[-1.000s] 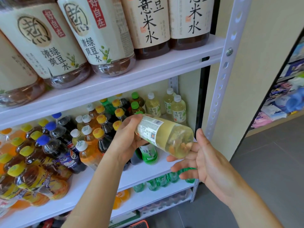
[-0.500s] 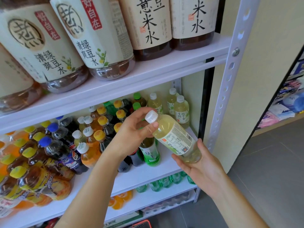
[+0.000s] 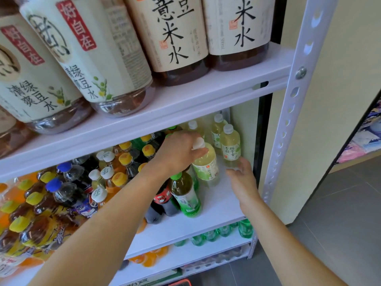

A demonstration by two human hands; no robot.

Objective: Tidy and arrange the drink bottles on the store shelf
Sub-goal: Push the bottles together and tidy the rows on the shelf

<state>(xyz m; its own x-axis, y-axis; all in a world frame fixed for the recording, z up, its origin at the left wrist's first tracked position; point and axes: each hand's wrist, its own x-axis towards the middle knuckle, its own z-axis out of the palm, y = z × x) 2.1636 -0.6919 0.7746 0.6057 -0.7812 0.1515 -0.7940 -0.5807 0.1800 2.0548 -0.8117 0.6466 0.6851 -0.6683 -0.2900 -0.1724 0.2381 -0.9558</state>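
Observation:
A pale yellow-green drink bottle (image 3: 206, 166) with a white cap stands upright on the middle shelf (image 3: 222, 205). My left hand (image 3: 179, 153) grips it at the neck and cap. My right hand (image 3: 243, 178) hovers just to the right of it, fingers relaxed, holding nothing. Three matching white-capped bottles (image 3: 229, 144) stand behind it at the back right of the shelf. A green-capped green tea bottle (image 3: 185, 195) stands in front of the held bottle, under my left wrist.
Dark cola, orange and yellow-capped bottles (image 3: 115, 174) crowd the shelf's left side. Large labelled bottles (image 3: 177, 38) fill the shelf above. The white shelf upright (image 3: 288, 112) stands at the right. Small green bottles (image 3: 245, 228) sit on the shelf below.
The bottle went from lying tilted between both hands to standing upright on the shelf. My left hand moved with it into the shelf; my right hand let go and opened.

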